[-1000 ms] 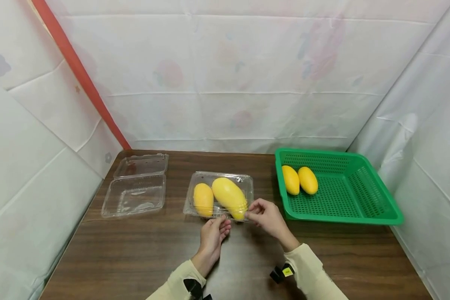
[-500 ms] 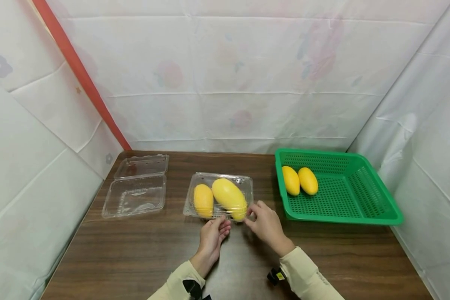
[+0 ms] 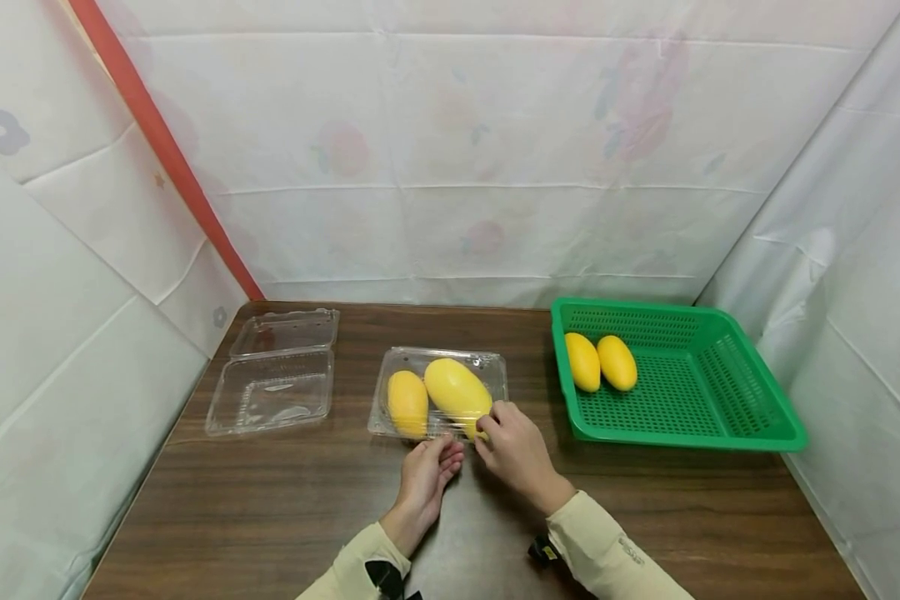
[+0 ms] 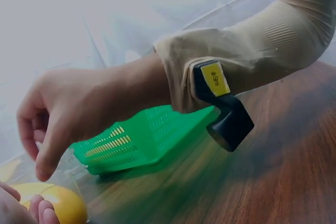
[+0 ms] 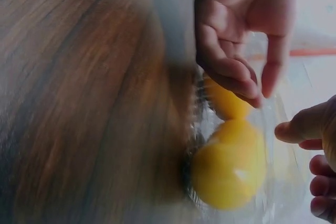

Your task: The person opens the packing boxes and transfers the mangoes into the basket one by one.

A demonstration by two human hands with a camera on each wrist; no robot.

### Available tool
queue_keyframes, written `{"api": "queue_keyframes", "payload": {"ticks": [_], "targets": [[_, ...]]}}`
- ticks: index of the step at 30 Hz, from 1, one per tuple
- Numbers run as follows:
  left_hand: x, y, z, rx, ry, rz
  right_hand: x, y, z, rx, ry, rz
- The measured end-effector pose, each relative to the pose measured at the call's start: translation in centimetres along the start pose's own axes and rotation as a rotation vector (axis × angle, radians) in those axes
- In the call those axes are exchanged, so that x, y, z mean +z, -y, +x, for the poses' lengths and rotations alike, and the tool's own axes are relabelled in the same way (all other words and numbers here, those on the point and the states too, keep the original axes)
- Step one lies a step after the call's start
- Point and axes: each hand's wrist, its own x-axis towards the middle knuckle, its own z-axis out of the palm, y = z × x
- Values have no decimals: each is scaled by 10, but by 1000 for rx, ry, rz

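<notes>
A clear plastic clamshell box lies in the middle of the table, its lid down over two mangoes. The smaller orange-yellow mango is on the left; a larger, paler mango leans beside it. At the box's front edge my left hand pinches the rim between thumb and forefinger, the other fingers loosely curled. My right hand hovers by the front right part of the box, fingers bent and thumb apart from them. The right wrist view shows the right thumb beside the clear plastic, holding nothing.
A second clear clamshell stands open at the left of the table. On the right is a green slotted basket with a mango and another mango at its left end. White curtains enclose the wooden table.
My right hand has slid left along the box's front edge, from its right corner toward my left hand. My left hand, the box and the mangoes have stayed in place.
</notes>
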Motion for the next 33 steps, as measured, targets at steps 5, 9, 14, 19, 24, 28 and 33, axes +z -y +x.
{"api": "queue_keyframes", "payload": {"ticks": [5, 9, 14, 19, 24, 28, 33], "targets": [[0, 0, -2, -14, 22, 3, 6, 1, 6, -138, -15, -20], [-1, 0, -2, -14, 34, 14, 12, 2, 8, -186, -2, -25], [-4, 2, -1, -20, 67, 16, 15, 5, 14, -225, -9, -11], [-11, 0, 0, -32, 82, 25, 16, 4, 19, -262, -11, -42], [-22, -5, -2, -11, 39, 37, 15, 3, 21, -277, 8, -57], [-31, -11, -3, 23, 12, 7, 15, 2, 22, -277, 24, -59], [-41, -17, 0, 61, -44, -1, 14, 3, 23, -281, 18, -59]]}}
